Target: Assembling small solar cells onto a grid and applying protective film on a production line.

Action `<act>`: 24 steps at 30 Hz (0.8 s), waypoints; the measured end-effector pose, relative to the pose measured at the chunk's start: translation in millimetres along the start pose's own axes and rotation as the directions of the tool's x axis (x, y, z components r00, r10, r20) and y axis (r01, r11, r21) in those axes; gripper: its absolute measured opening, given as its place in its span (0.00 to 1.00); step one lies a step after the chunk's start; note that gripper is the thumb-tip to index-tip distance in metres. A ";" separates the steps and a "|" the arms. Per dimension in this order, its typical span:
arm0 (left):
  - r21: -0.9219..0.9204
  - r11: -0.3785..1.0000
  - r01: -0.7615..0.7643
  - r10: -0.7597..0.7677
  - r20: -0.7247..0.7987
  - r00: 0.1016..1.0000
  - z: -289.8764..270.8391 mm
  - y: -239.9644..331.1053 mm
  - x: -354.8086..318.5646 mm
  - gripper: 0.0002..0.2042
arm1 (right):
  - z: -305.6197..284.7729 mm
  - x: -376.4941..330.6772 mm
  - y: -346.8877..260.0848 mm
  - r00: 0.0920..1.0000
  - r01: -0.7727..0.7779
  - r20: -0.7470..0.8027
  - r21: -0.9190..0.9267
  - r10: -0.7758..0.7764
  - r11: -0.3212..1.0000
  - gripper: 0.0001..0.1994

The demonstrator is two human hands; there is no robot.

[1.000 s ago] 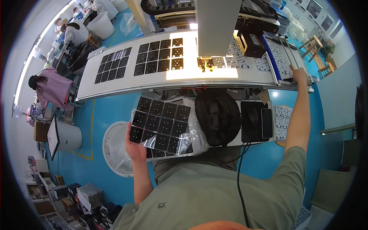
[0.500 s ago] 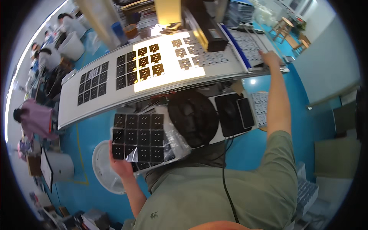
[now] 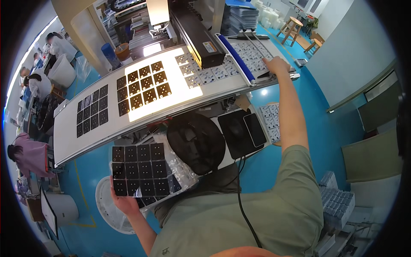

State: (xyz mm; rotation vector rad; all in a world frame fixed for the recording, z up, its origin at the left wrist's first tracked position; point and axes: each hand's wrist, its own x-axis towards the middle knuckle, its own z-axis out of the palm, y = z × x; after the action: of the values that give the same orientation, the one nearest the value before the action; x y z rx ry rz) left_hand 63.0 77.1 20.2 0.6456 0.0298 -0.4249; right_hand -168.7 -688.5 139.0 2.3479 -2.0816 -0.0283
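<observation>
My left hand (image 3: 124,204) is closed on the left edge of a sheet of black square cards (image 3: 145,169). The cards lie in rows on a stack wrapped partly in clear plastic (image 3: 182,169). My right arm reaches to the far right end of a long white machine bed (image 3: 68,139). There my right hand (image 3: 277,65) rests at the edge of a sheet of blue-and-white patterned pieces (image 3: 246,51), beside a blue roller (image 3: 236,60). Its fingers look curled; what they hold, if anything, is hidden.
More black card sheets (image 3: 143,85) lie on the bed, some under bright light. A black machine head (image 3: 197,38) spans it. Nearer me are a black fan-like round object (image 3: 196,143), a phone (image 3: 255,129) and a mouse (image 3: 233,130). Several people sit at far left.
The view has shifted, so the bed and the stack appear farther left and the stack lower. My left hand keeps its hold on the sheet, and my right hand stays at the bed's right end.
</observation>
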 end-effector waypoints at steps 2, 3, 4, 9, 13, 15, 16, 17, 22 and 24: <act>0.004 1.000 -0.005 0.005 0.011 1.000 -1.1 -1.7 0.3 0.26 | -3.0 12.2 3.1 0.999 0.039 -0.006 0.049 -0.038 0.998 0.42; 0.012 1.000 -0.005 0.005 0.018 1.000 -2.9 -1.1 0.3 0.26 | -2.8 18.5 5.2 0.997 0.076 -0.007 0.094 -0.076 0.993 0.44; 0.008 1.000 -0.009 0.008 0.020 1.000 -3.9 0.0 0.2 0.26 | -0.4 30.6 9.9 0.996 0.069 -0.063 0.189 -0.058 0.979 0.43; 0.022 1.000 0.007 -0.008 0.009 1.000 -2.5 -1.3 2.3 0.27 | 41.4 121.2 72.1 0.992 0.041 -0.122 0.205 -0.016 0.978 0.35; 0.091 0.994 -0.063 0.069 -0.062 0.996 -10.7 -2.5 2.3 0.26 | 39.0 127.7 67.6 0.999 0.005 -0.054 0.160 0.004 0.987 0.32; 0.087 0.994 -0.071 0.075 -0.053 0.996 -6.5 -3.7 -0.8 0.26 | 33.3 127.9 61.5 0.999 0.003 0.044 0.100 -0.007 0.995 0.31; 0.080 0.995 -0.065 0.068 -0.040 0.997 -3.7 -4.5 -0.4 0.26 | 33.3 130.2 64.1 0.997 0.065 0.036 0.073 -0.068 0.995 0.30; 0.083 0.994 -0.067 0.071 -0.038 0.997 -3.5 -3.6 0.0 0.26 | 34.9 132.0 65.2 0.991 0.126 0.030 0.046 -0.128 0.991 0.29; 0.071 0.997 -0.037 0.038 -0.012 0.999 -4.9 -4.6 3.5 0.26 | 46.5 150.1 71.1 0.999 0.013 0.042 0.097 -0.017 0.995 0.27; 0.066 0.997 -0.031 0.031 -0.001 1.000 -4.6 -7.7 7.3 0.26 | 48.2 154.4 75.9 1.000 -0.020 -0.011 0.104 0.021 0.994 0.26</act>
State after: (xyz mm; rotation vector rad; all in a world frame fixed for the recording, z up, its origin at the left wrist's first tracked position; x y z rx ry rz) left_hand 67.1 71.5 10.9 0.7106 0.0079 -0.3960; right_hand -226.3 -850.4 90.2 2.3762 -2.1523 0.0958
